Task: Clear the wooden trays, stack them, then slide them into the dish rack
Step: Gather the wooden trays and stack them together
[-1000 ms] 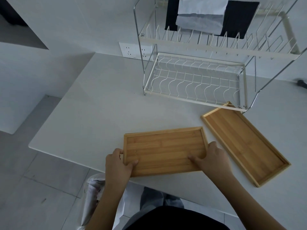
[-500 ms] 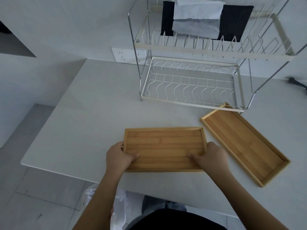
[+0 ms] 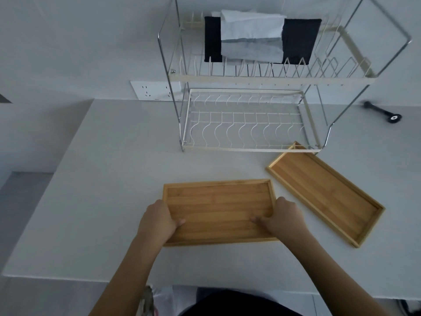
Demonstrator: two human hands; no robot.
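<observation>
An empty wooden tray (image 3: 218,208) lies flat on the white table (image 3: 109,201) in front of me. My left hand (image 3: 158,221) grips its left short edge, thumb inside the rim. My right hand (image 3: 283,221) grips its right short edge the same way. A second empty wooden tray (image 3: 325,192) lies at an angle to the right, its far corner tucked under the front of the two-tier wire dish rack (image 3: 250,124). The rack's lower shelf holds nothing.
Dark and pale cloths (image 3: 252,37) hang over the rack's upper tier. A wall socket (image 3: 155,91) sits left of the rack. A small black tool (image 3: 385,112) lies at the far right. The table's near edge runs just below my forearms.
The tray has shifted forward from the table's near edge and squared up while both hands kept hold. The camera view has moved closer over the table.
</observation>
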